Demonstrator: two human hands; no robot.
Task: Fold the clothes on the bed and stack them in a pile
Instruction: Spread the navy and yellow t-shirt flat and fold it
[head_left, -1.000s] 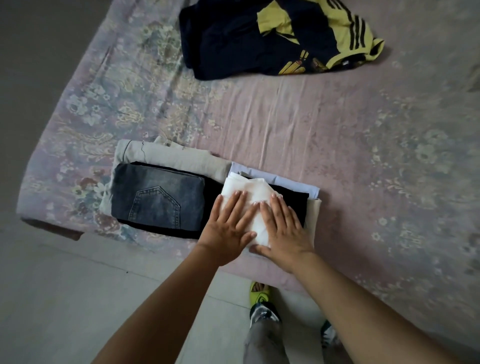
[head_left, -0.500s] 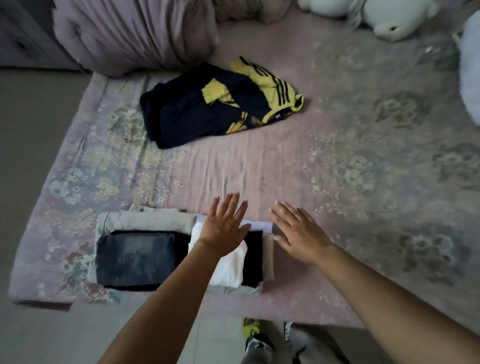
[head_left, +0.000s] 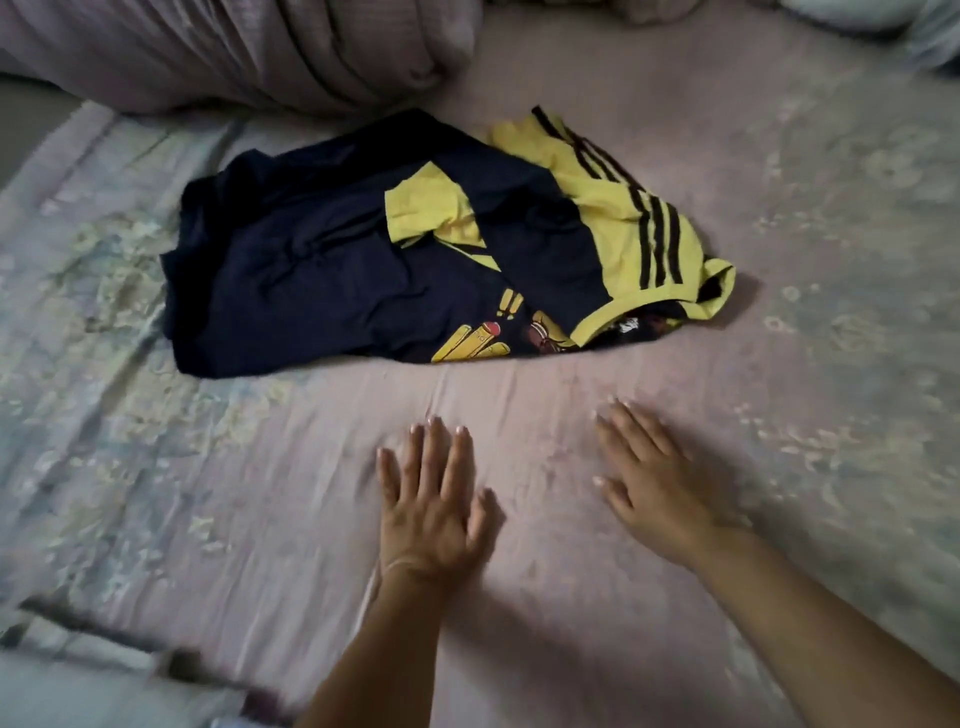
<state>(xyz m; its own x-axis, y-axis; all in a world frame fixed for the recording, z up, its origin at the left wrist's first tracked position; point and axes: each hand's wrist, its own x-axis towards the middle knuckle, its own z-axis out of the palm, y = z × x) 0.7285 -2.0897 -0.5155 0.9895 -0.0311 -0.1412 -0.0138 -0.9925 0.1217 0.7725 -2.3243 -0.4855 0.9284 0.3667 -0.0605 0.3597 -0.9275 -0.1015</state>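
A crumpled navy and yellow garment (head_left: 415, 249) with black stripes lies unfolded in the middle of the bed. Both my hands hover over the pink floral sheet (head_left: 779, 260), short of that garment. My left hand (head_left: 434, 504) has its fingers straight and spread, holding nothing. My right hand (head_left: 660, 483) is also flat and empty, a little to the right. The folded pile shows only as a blurred pale edge (head_left: 78, 654) at the bottom left corner.
A rolled pink quilt (head_left: 234, 47) lies along the far left of the bed. Pale soft things (head_left: 883, 26) sit at the far right corner. The bed's left edge runs down the left side of the view.
My hands have left the folded white cloth on the pile and moved forward over the sheet toward the navy and yellow garment. The view has tilted up, so the pile slid nearly out of sight.
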